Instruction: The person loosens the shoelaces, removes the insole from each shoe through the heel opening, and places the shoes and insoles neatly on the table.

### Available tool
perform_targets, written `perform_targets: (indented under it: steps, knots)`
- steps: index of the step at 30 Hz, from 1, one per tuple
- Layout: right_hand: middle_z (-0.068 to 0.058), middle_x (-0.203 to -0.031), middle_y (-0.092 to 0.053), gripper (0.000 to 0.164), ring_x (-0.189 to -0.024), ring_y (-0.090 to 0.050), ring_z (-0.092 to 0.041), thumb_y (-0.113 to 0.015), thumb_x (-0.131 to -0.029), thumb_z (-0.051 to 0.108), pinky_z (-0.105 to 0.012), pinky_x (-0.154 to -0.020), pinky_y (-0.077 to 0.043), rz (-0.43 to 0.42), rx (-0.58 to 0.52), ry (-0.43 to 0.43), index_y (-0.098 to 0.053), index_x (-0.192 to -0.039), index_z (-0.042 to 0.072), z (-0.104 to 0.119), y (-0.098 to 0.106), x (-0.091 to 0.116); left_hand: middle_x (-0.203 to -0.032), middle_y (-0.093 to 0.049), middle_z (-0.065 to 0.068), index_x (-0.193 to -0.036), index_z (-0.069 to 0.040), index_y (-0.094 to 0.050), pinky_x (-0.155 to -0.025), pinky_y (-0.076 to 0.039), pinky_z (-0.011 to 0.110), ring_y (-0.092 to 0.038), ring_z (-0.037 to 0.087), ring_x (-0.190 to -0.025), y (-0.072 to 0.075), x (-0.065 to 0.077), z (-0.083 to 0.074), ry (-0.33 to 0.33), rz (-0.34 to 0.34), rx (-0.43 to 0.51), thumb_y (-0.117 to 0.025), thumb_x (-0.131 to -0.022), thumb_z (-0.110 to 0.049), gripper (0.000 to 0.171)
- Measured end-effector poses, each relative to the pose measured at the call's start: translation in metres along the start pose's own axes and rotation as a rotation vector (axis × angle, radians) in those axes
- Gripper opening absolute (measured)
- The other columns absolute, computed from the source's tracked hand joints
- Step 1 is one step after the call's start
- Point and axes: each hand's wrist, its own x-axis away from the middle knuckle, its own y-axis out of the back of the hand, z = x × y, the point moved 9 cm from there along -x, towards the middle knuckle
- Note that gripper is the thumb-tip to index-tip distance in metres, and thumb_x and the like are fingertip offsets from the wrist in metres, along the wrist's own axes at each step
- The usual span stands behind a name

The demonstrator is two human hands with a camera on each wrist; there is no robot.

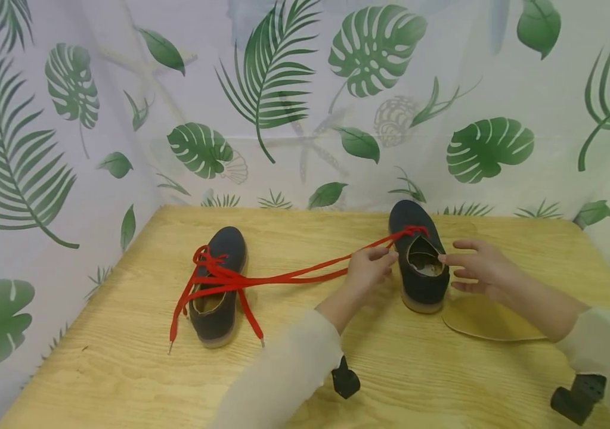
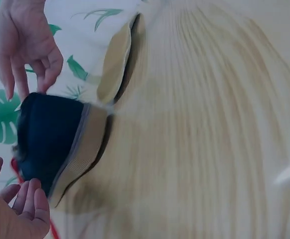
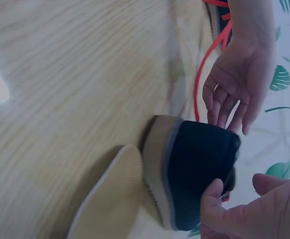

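Note:
A dark navy shoe [image 1: 424, 286] with red laces [image 1: 331, 262] stands at the back right, toe away from me and heel toward me. My left hand [image 1: 370, 271] is at its left side, fingers relaxed, with the laces passing close to them. On the other side, my right hand [image 1: 479, 268] has spread fingers, its fingertips at the shoe's opening. Both wrist views show the shoe's heel [image 2: 50, 134] between the hands; whether the fingertips press on it I cannot tell. A tan insole [image 3: 115, 194] lies to the right of the shoe, partly under my right forearm.
A matching navy shoe [image 1: 217, 319] stands at the left, red laces draped across it and running over to the other shoe. The wood-grain table [image 1: 122, 369] meets a leaf-print cloth [image 1: 283, 173] at the back and sides. Black wrist camera mounts [image 1: 344, 380] hang below both sleeves.

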Motion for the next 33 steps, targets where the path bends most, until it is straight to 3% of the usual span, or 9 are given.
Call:
perform_targets:
  steps: [3, 5, 8, 13, 17, 20, 24, 29, 33]
  knots:
    - [-0.026, -0.143, -0.024, 0.075, -0.107, -0.049, -0.024, -0.050, -0.098, 0.023, -0.025, -0.078, -0.054, -0.016, 0.039, 0.076, -0.002, -0.150, -0.003, 0.012, -0.001, 0.002, -0.104, -0.070, 0.010, -0.110, -0.002, -0.068, -0.084, -0.054, 0.038, -0.067, 0.029, -0.097, 0.016, 0.002, -0.012, -0.021, 0.022, -0.056, -0.067, -0.088, -0.021, 0.029]
    - [-0.017, -0.130, -0.038, 0.073, -0.091, -0.054, -0.014, -0.051, -0.098, 0.021, -0.024, -0.078, -0.054, -0.011, 0.026, 0.100, -0.006, -0.149, -0.004, 0.018, -0.005, 0.002, -0.103, -0.070, 0.011, -0.107, -0.003, -0.069, -0.085, -0.054, 0.038, -0.067, 0.029, -0.098, 0.026, 0.003, -0.018, -0.014, 0.034, -0.071, -0.065, -0.089, -0.021, 0.026]
    - [-0.006, -0.114, -0.044, 0.071, -0.079, -0.057, -0.008, -0.053, -0.097, 0.018, -0.024, -0.077, -0.055, 0.012, -0.039, 0.098, -0.011, -0.149, -0.005, 0.025, -0.015, 0.002, -0.105, -0.069, 0.014, -0.109, -0.003, -0.069, -0.088, -0.053, 0.040, -0.066, 0.031, -0.100, 0.040, 0.003, -0.026, 0.010, 0.069, -0.092, -0.062, -0.091, -0.020, 0.026]
    - [-0.003, -0.107, -0.051, 0.061, -0.079, -0.059, -0.010, -0.055, -0.096, 0.013, -0.026, -0.077, -0.056, 0.075, -0.146, 0.088, -0.021, -0.143, -0.007, 0.031, -0.041, 0.002, -0.114, -0.065, 0.018, -0.118, -0.002, -0.064, -0.092, -0.050, 0.042, -0.063, 0.034, -0.106, 0.065, 0.000, -0.036, 0.059, 0.141, -0.187, -0.061, -0.092, -0.023, 0.033]
    - [0.004, -0.093, -0.058, 0.045, -0.078, -0.060, -0.011, -0.054, -0.096, 0.012, -0.027, -0.076, -0.056, 0.107, -0.158, 0.097, -0.035, -0.133, -0.004, 0.034, -0.063, 0.002, -0.121, -0.061, 0.020, -0.120, -0.002, -0.061, -0.093, -0.049, 0.043, -0.063, 0.033, -0.106, 0.089, -0.002, -0.041, 0.075, 0.186, -0.348, -0.061, -0.093, -0.027, 0.037]
    - [0.003, -0.091, -0.058, 0.036, -0.078, -0.060, -0.011, -0.053, -0.096, 0.011, -0.027, -0.077, -0.056, 0.121, -0.158, 0.103, -0.041, -0.127, -0.002, 0.034, -0.078, 0.003, -0.121, -0.061, 0.019, -0.117, -0.003, -0.063, -0.092, -0.050, 0.042, -0.064, 0.030, -0.103, 0.110, -0.002, -0.043, 0.071, 0.197, -0.473, -0.061, -0.092, -0.028, 0.035]
    - [0.001, -0.099, -0.057, 0.042, -0.083, -0.061, -0.012, -0.054, -0.096, 0.010, -0.027, -0.079, -0.056, 0.135, -0.138, 0.104, -0.039, -0.132, -0.006, 0.032, -0.095, 0.003, -0.120, -0.060, 0.018, -0.114, -0.002, -0.064, -0.093, -0.050, 0.043, -0.063, 0.029, -0.103, 0.137, 0.000, -0.047, 0.074, 0.202, -0.558, -0.062, -0.091, -0.028, 0.034]
    - [-0.006, -0.111, -0.056, 0.050, -0.087, -0.061, -0.015, -0.053, -0.095, 0.008, -0.030, -0.082, -0.055, 0.152, -0.126, 0.106, -0.035, -0.138, -0.010, 0.028, -0.115, 0.000, -0.127, -0.057, 0.020, -0.119, -0.002, -0.061, -0.096, -0.047, 0.046, -0.059, 0.034, -0.113, 0.168, 0.006, -0.049, 0.121, 0.217, -0.587, -0.061, -0.091, -0.031, 0.040]
    - [-0.009, -0.109, -0.055, 0.048, -0.090, -0.061, -0.018, -0.053, -0.095, 0.008, -0.031, -0.083, -0.055, 0.182, -0.139, 0.084, -0.037, -0.136, -0.010, 0.024, -0.135, -0.006, -0.128, -0.057, 0.020, -0.123, -0.003, -0.060, -0.097, -0.047, 0.046, -0.058, 0.033, -0.114, 0.197, 0.005, -0.054, 0.116, 0.163, -0.662, -0.062, -0.091, -0.034, 0.045]
